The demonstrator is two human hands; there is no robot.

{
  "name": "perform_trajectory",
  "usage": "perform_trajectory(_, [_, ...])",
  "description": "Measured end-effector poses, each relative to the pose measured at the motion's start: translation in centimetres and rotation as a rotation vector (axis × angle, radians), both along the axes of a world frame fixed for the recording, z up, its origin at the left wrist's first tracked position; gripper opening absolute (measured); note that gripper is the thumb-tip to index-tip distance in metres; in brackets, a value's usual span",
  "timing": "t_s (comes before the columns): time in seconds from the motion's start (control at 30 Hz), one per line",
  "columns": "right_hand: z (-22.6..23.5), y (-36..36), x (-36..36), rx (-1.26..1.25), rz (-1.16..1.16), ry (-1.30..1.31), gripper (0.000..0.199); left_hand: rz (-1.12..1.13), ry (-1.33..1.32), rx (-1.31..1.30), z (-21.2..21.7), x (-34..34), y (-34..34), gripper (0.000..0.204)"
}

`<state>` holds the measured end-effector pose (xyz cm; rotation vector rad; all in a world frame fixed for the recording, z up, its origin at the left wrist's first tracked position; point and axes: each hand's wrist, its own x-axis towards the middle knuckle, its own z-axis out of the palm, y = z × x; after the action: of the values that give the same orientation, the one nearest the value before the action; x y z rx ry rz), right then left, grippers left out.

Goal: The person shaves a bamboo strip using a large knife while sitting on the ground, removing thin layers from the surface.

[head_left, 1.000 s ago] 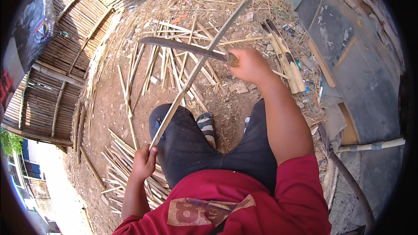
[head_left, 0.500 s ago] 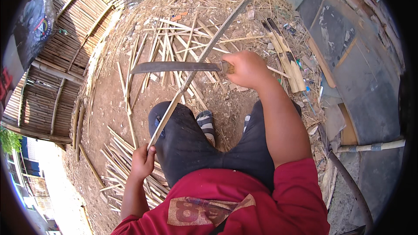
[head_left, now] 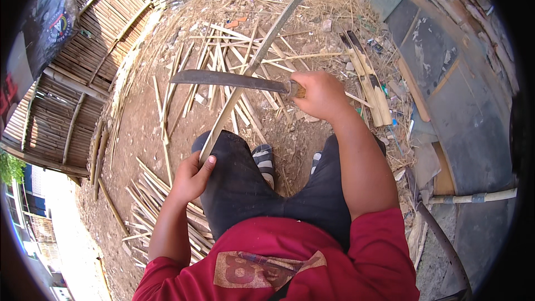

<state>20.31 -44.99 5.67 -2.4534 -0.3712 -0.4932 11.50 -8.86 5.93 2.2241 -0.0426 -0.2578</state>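
My left hand [head_left: 192, 178] is closed around the near end of a long bamboo strip [head_left: 267, 42], just beside my left knee. The strip slants up and away to the right, past the top of the picture. In my right hand [head_left: 320, 96] is the short wooden handle of a machete [head_left: 231, 79]. Its dark, slightly curved blade points left and lies across the strip, touching or very near it; the exact contact cannot be made out.
Loose bamboo strips [head_left: 223, 50] lie scattered on the dirt ahead, with a pile of strips [head_left: 159, 200] at my left. Split bamboo pieces [head_left: 370, 86] rest to the right. A woven bamboo panel [head_left: 61, 117] stands left; dark sheets [head_left: 457, 100] stand right.
My left hand has moved up and forward with the bamboo strip, whose far end now passes out of the picture. The machete stays across it, its tip now a little higher relative to the handle.
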Motion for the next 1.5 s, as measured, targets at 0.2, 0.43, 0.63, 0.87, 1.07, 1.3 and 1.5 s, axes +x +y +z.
perform_trajectory(0.2, [0.1, 0.1, -0.3, -0.114, 0.071, -0.013, 0.032, -0.057, -0.009, -0.023, 2.1, 3.2, -5.9, 0.023])
perform_trajectory(0.43, [0.9, 0.1, -0.6, -0.001, 0.045, -0.047, 0.029, -0.072, -0.043, -0.104, 2.2, 5.2, -9.3, 0.022])
perform_trajectory(0.63, [1.4, 0.6, -1.0, -0.144, 0.139, -0.026, 0.032, -0.185, 0.138, -0.093, 3.8, 6.5, -11.0, 0.040])
perform_trajectory(0.87, [1.1, -0.9, 0.1, -0.088, -0.001, -0.067, 0.033, -0.129, 0.150, -0.196, 2.9, 6.8, -11.2, 0.052])
perform_trajectory(1.07, [0.8, -1.3, 0.7, 0.005, 0.004, -0.066, 0.031, -0.166, -0.169, -0.050, 1.3, 7.2, -11.1, 0.032])
perform_trajectory(1.3, [0.4, 0.1, 0.3, -0.032, 0.027, 0.005, 0.030, -0.170, -0.336, 0.174, 2.0, 7.0, -12.0, 0.034])
perform_trajectory(1.5, [0.4, 1.2, 0.3, -0.124, 0.018, -0.095, 0.030, -0.165, -0.271, 0.251, 2.5, 7.4, -12.6, 0.037])
